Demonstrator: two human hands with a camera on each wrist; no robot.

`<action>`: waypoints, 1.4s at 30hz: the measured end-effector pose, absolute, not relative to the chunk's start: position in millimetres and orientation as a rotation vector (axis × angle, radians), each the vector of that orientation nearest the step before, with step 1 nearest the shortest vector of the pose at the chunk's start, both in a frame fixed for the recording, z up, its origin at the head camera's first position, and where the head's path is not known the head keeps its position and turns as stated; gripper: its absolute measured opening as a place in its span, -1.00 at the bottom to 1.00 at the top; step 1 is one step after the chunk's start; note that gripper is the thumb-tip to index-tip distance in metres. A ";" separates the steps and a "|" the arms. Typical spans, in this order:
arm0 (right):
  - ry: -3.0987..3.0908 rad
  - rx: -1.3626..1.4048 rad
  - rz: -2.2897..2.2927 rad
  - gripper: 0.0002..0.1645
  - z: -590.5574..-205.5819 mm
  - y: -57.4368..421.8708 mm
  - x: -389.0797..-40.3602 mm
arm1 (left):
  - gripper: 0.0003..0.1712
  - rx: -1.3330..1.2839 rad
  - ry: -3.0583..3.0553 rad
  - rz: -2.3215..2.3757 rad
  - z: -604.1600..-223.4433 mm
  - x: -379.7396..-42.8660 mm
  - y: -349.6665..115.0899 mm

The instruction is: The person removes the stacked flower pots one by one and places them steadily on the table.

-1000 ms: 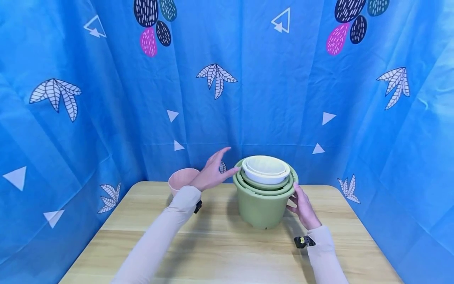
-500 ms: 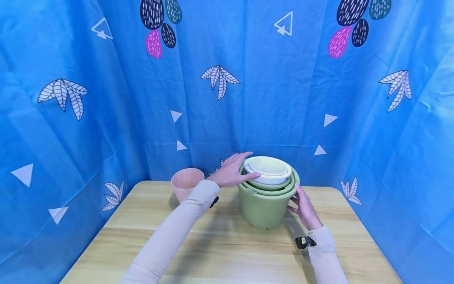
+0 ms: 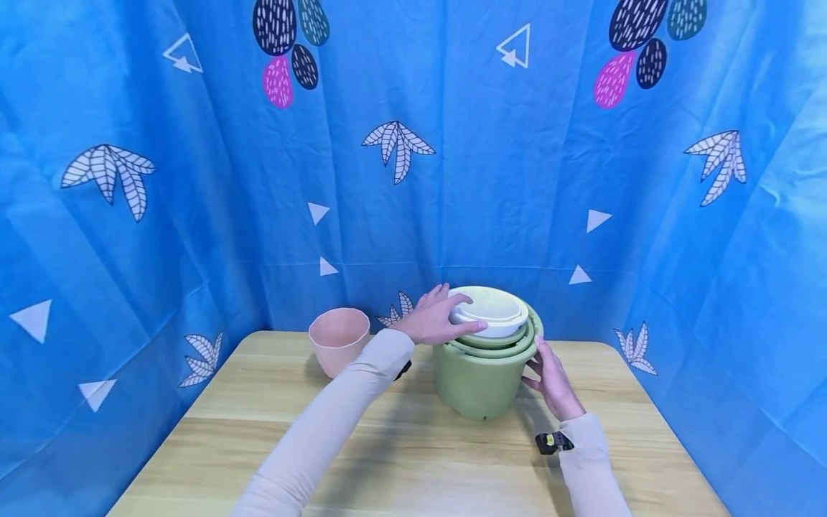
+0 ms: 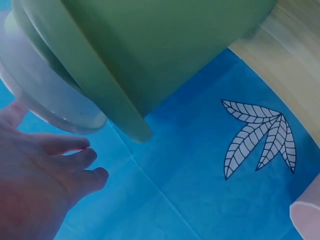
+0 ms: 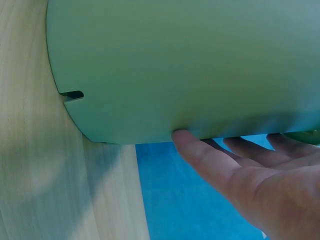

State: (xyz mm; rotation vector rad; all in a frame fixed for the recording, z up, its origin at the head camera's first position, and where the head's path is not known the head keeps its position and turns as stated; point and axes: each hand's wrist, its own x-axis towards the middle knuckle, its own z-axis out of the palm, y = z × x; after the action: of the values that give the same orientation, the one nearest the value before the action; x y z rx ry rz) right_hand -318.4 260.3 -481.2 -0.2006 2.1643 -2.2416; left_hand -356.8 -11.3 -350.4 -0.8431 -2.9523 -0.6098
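A nested stack of pots stands upright on the table: a large green flower pot (image 3: 478, 388) outside, smaller green rims within it, and a white flower pot (image 3: 502, 329) on top with a second pale rim inside. My left hand (image 3: 434, 316) holds the white pot's left rim, the thumb on its outside and a finger over the edge. In the left wrist view, the other fingers (image 4: 92, 180) lie beside the white pot (image 4: 55, 95). My right hand (image 3: 554, 378) holds the large green pot's right side, fingers at its rim; the right wrist view shows a fingertip (image 5: 182, 135) touching its wall.
A pink pot (image 3: 339, 337) stands apart to the left of the stack, near the table's back edge. The wooden table (image 3: 413, 467) is enclosed by a patterned blue curtain (image 3: 491, 165) behind and at both sides.
My left hand has moved right, from beside the stack onto the white pot's rim. The right hand has stayed on the green pot. The head view has shifted slightly.
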 end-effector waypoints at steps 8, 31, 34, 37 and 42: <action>2.174 -0.189 -2.243 -0.06 -481.5 259.7 -320.2 | -0.14 -0.829 -2.943 -0.619 -354.6 -360.0 -6.4; 2.202 -0.184 -2.229 -0.06 -485.0 258.6 -323.7 | -0.13 -0.741 -2.838 -0.781 -356.9 -370.0 -2.8; 2.199 -0.188 -2.229 -0.05 -485.3 258.2 -324.1 | -0.10 -0.691 -2.833 -0.856 -355.5 -369.9 -0.9; 2.202 -0.189 -2.225 -0.05 -485.2 258.5 -324.5 | -0.10 -0.639 -2.829 -0.934 -354.0 -369.0 0.4; 2.201 -0.187 -2.231 -0.06 -484.3 259.5 -324.7 | -0.16 -0.606 -2.805 -1.050 -353.4 -370.3 1.0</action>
State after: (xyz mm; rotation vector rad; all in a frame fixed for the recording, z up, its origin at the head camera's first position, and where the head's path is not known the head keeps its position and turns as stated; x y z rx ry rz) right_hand -324.7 259.5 -484.3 -0.1871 2.2011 -2.2307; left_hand -370.3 1.0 -353.4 -0.6064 -2.8046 -1.0502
